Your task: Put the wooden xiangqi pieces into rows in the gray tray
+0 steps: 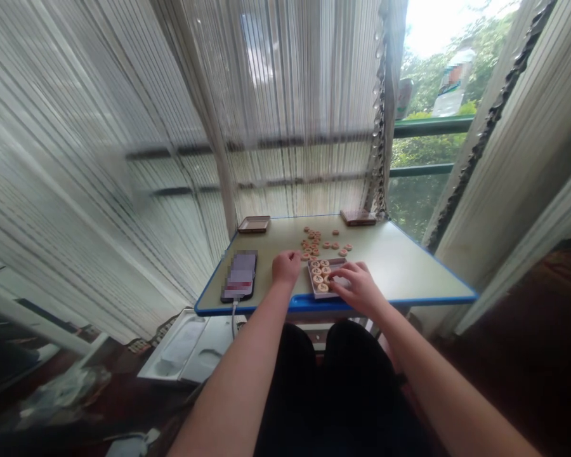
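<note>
Round wooden Chinese chess pieces (pixel 318 279) with dark characters stand in rows along the left side of a shallow box (pixel 322 294) at the table's near edge. My right hand (pixel 359 285) reaches over the box from the right, thumb and fingertips closed on a piece in the second column. Left of the box, my left hand (pixel 286 266) is held in a pinch close to the loose pieces; whatever lies between its fingers is hidden. More pieces (pixel 313 244) are scattered loosely on the table beyond the box.
The pale table (pixel 400 266) has a blue edge. A phone (pixel 240 276) with a plugged-in cable (pixel 234 320) lies at the left. A shallow tray (pixel 254 225) and a flat box (pixel 358 218) sit at the far corners. Curtains (pixel 304 95) hang behind.
</note>
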Motion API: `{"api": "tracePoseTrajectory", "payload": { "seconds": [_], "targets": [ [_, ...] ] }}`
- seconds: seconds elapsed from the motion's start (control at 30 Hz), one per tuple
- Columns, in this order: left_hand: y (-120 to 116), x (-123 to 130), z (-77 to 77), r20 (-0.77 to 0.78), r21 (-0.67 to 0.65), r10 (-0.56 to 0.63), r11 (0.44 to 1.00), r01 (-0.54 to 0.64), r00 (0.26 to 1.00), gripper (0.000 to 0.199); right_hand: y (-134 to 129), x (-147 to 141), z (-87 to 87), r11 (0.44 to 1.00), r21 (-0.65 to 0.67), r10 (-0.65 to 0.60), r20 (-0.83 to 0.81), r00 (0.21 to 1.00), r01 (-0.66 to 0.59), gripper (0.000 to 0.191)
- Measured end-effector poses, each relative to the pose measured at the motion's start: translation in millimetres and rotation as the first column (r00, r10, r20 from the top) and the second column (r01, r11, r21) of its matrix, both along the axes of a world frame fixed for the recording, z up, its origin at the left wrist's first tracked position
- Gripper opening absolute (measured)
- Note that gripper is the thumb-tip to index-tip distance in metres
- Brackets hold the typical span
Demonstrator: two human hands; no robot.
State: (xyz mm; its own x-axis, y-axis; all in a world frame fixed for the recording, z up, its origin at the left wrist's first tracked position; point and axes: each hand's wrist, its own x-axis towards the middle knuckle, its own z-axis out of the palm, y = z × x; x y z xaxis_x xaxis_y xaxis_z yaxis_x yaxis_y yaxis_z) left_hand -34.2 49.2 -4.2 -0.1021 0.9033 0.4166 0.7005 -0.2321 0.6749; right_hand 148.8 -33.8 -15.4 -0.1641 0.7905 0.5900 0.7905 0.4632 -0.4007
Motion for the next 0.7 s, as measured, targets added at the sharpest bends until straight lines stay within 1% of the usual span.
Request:
{"api": "tracePoseTrajectory", "payload": {
  "seconds": [0.37,0.57,0.7],
  "targets": [
    [-0.4,-1.0,-0.6,0.041,0.007,-0.015,1.000,0.015,0.999,0.036,2.0,-0.6,0.6,0.998,-0.058,-0.031,0.001,1.000,0.031,0.026],
    [-0.8,-0.5,0.0,0.012,0.006,-0.026,1.000,0.026,1.000,0.035,2.2,0.9,1.0,0.998,-0.062,-0.024,0.003,1.000,0.024,0.023],
    [0.4,-0.7,-1.5,-0.002,-0.018,-0.017,1.000,0.017,1.000,0.035,3.8,-0.2,0.9,0.998,-0.064,-0.024,-0.003,1.000,0.024,0.021]
  ]
}}
